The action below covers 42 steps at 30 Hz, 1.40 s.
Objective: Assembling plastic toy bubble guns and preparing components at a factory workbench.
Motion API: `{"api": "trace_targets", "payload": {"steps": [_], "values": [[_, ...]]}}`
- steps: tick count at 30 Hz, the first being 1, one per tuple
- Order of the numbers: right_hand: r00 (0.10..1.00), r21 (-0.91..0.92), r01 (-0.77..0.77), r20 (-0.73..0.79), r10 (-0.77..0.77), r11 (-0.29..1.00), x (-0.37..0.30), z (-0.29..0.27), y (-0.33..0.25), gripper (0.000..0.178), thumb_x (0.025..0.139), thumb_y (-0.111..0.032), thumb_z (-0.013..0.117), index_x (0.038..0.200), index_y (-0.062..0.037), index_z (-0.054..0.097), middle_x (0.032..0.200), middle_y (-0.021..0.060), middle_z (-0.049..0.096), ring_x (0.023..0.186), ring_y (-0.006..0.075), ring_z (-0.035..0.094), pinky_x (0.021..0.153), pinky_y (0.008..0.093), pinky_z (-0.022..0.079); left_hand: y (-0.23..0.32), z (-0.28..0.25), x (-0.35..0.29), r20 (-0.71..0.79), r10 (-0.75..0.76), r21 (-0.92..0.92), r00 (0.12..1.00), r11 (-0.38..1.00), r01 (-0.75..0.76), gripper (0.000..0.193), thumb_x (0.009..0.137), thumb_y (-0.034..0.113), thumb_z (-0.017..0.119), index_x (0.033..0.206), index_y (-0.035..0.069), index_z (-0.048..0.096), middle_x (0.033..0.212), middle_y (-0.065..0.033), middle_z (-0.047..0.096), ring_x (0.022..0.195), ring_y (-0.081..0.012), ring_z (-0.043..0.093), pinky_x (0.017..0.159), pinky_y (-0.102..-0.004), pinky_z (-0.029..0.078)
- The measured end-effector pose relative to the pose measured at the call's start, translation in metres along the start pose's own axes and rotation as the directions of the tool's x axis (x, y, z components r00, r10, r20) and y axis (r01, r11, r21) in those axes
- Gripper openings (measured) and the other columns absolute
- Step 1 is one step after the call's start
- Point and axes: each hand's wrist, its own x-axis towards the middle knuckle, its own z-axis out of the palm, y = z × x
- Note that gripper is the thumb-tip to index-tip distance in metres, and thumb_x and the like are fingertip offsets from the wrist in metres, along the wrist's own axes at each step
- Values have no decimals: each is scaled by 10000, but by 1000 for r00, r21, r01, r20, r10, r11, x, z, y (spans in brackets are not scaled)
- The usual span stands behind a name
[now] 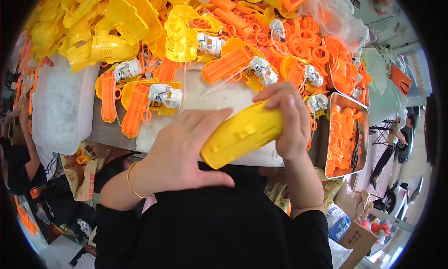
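A yellow moulded plastic toy shell (245, 133) is tilted in front of my chest, over the near part of the table. My right hand (291, 122) is closed round its upper right end, fingers bent over the top. At the lower left end, my left hand (175, 150) lies against the shell with its fingers stretched and its thumb held apart below. Beyond my hands sit partly built orange-and-yellow toy guns (135, 108) with white motor units (165, 96) and thin wires. The shell's far side is hidden.
Yellow shells (123, 21) heap at the back left, orange rings (308, 35) at the back right. A translucent white tub (63, 105) stands left. On the right, a metal tray (327, 147) holds orange discs (343, 133) and a dark tool. Other people are at the far left and right.
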Motion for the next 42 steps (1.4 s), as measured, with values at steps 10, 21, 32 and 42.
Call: {"api": "trace_targets", "payload": {"steps": [10,21,32,42], "values": [[862,-309,-260,352,364,915,-30,12,-7,721,675,-207,818,1268,1,467,1107,127,607,946,184,605,823,310,475,-62,16,5,-224,-439,-905,870,426,-18,548,807,263,617,1237,-9,412,1142,-132,563,1028,-203,580,852,-327,482],[870,-220,-304,333,364,927,-23,-25,6,536,803,-160,697,1273,-37,468,1180,144,578,997,230,620,821,305,493,-66,22,-4,-114,-460,-946,880,321,46,748,753,426,685,1268,-21,380,1103,-158,575,951,-242,615,806,-357,521],[895,-889,-428,-392,215,162,181,-147,103,361,805,-325,642,1032,-45,618,943,162,649,864,301,621,765,382,478,-57,25,18,-6,-343,-940,939,321,112,762,759,403,652,1308,-6,319,1176,-145,522,1021,-234,584,878,-375,494],[987,-704,96,158,24,704,47,-51,10,375,681,-40,713,1041,-80,619,952,58,622,893,234,571,784,350,445,-78,36,21,139,-516,-823,845,414,388,762,757,369,640,1329,2,295,1160,-159,517,1001,-255,583,820,-382,518]]}}
